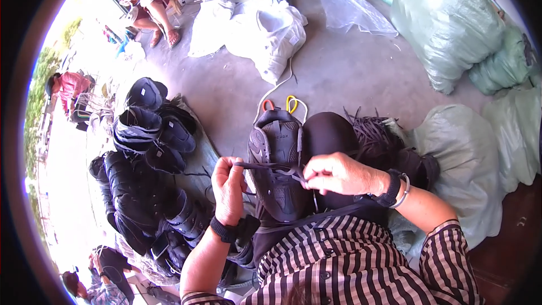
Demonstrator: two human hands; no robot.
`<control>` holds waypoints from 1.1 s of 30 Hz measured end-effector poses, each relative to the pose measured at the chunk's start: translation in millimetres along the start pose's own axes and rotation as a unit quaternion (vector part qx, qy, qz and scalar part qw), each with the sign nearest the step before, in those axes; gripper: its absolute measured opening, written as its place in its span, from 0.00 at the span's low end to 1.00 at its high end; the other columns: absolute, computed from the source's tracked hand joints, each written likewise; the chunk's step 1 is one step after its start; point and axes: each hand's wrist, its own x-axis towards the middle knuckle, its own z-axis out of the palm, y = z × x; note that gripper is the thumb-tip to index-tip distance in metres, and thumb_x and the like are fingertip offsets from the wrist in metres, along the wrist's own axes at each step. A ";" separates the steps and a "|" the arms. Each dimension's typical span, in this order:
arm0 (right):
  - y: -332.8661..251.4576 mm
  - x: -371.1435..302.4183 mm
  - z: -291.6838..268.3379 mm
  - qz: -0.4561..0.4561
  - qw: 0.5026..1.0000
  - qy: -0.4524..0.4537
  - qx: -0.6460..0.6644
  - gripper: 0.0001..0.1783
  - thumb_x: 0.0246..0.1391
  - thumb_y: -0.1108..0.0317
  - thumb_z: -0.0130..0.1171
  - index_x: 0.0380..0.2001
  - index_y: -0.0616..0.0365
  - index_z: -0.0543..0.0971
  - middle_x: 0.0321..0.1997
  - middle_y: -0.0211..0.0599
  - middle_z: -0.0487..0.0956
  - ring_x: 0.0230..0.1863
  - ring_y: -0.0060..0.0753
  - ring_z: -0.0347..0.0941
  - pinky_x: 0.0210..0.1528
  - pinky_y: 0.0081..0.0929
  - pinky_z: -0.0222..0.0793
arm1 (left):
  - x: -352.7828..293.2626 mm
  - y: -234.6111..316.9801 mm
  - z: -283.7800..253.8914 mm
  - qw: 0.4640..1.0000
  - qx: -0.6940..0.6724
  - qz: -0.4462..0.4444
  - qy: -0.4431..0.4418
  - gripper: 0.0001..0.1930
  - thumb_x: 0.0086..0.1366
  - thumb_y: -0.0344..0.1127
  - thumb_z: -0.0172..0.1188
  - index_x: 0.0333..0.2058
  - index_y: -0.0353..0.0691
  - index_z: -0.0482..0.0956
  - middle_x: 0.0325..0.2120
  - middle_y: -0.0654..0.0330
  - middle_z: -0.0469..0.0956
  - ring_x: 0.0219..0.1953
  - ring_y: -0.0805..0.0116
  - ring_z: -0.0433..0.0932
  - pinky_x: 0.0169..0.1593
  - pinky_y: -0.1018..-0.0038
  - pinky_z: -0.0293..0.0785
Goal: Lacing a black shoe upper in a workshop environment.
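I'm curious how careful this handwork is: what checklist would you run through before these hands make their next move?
1. Left grip on the dark lace: ok, pinched between thumb and fingers.
2. Right grip on the dark lace: ok, fingers closed on it.
3. Dark shoe supported underneath: cannot tell, underside hidden.
4. Dark lace knotted: cannot tell, fingers cover part.
5. Shoe pile apart from the dark shoe: ok, off to the left.

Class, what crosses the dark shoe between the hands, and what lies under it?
A dark lace, held by the left hand and right hand, crosses the dark shoe. Its sole and whatever supports it are covered.
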 end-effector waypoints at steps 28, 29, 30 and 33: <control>-7.0 -23.0 -10.1 -0.138 0.962 0.134 -0.195 0.03 0.51 0.76 0.56 0.31 0.64 0.75 0.38 0.40 0.76 0.33 0.35 0.76 0.36 0.25 0.72 | -11.3 11.1 -28.1 0.843 0.449 0.287 -0.078 0.07 0.47 0.30 0.67 0.27 0.42 0.79 0.28 0.61 0.73 0.32 0.61 0.75 0.36 0.69 0.73; -9.5 -21.9 -10.5 -0.137 0.958 0.171 -0.183 0.03 0.52 0.76 0.56 0.31 0.64 0.74 0.38 0.39 0.77 0.32 0.31 0.76 0.35 0.23 0.71 | -10.0 11.8 -27.4 0.825 0.464 0.318 -0.053 0.06 0.48 0.30 0.67 0.26 0.42 0.79 0.27 0.61 0.72 0.31 0.61 0.75 0.35 0.69 0.73; -7.6 -20.9 -12.7 -0.131 0.958 0.175 -0.186 0.06 0.53 0.76 0.55 0.35 0.65 0.73 0.37 0.38 0.77 0.28 0.26 0.74 0.32 0.21 0.71 | -8.5 11.5 -26.7 0.820 0.463 0.336 -0.034 0.06 0.47 0.28 0.67 0.26 0.43 0.79 0.27 0.60 0.72 0.29 0.61 0.75 0.32 0.69 0.72; -5.6 -11.7 -12.1 -0.060 0.982 0.152 -0.096 0.04 0.55 0.79 0.50 0.35 0.66 0.71 0.38 0.39 0.75 0.24 0.20 0.71 0.28 0.19 0.69 | -7.0 13.2 -22.1 0.820 0.437 0.369 0.018 0.07 0.47 0.26 0.66 0.27 0.43 0.78 0.25 0.61 0.72 0.27 0.62 0.74 0.29 0.71 0.71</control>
